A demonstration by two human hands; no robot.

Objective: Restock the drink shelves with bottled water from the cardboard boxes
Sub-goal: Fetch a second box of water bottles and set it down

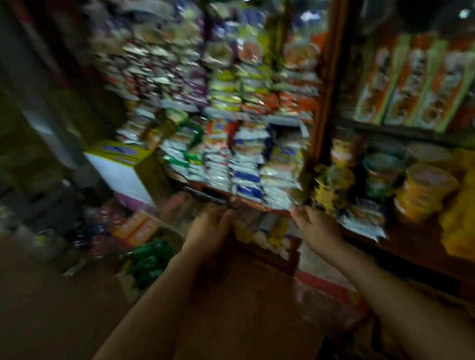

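Left hand [209, 231]: reaches forward over the brown cardboard box [242, 308], at the box's far edge; fingers bent, but blur hides whether they grip anything, so its hold cannot be told. Right hand [318, 227]: extended to the right of the left hand, near the front edge of the wooden shelf [249, 201]; fingers point up and forward, and blur again leaves it unclear whether it is slack or pinching something. Both forearms bare, entering from the bottom of the view.

Cardboard box: low centre, between and beneath the two forearms, in front of the shelving; its contents are not visible. Bottled water: cannot be made out anywhere in the blurred view.

Shelving, centre: stacked snack and noodle packets [225, 117], white, blue, yellow, orange and purple, in several tiers.
Left of these: white and yellow carton [123, 172], tilted.
Lower left, floor level: green packets [148, 262] and orange packs [140, 228].
Right section, upper shelf: tall orange and green boxes [420, 80] standing in a leaning row.
Right section, lower shelf: round cup containers [423, 189], yellow and orange, with yellow packages [474, 210] beside them at the far right.
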